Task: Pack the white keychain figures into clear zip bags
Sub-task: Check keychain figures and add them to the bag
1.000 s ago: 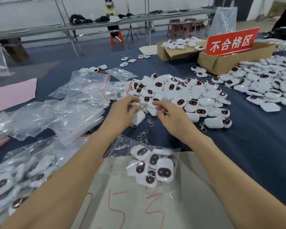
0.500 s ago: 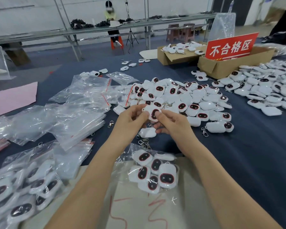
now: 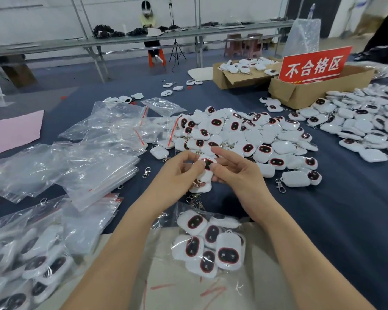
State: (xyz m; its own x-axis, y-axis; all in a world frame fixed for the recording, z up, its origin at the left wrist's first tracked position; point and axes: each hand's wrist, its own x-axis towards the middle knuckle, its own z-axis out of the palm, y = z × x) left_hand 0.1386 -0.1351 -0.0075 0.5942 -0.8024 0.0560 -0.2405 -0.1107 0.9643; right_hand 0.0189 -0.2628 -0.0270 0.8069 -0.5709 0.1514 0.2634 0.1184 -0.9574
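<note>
**Both hands on one figure**

Left hand [image 3: 177, 173] and right hand [image 3: 235, 173] pinch one white keychain figure [image 3: 207, 163] between them, fingers curled on it, dark face up. It's held above the table [image 3: 345, 209], just nearside of the loose pile [image 3: 244, 135]. Filled zip bag [image 3: 208, 242] lies at the near edge. Empty bags [image 3: 94, 162] are stacked toward the left edge.

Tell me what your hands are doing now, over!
Left hand and right hand both pinch one white keychain figure. Part-filled zip bag lies nearer. Nothing blocks it.
</note>
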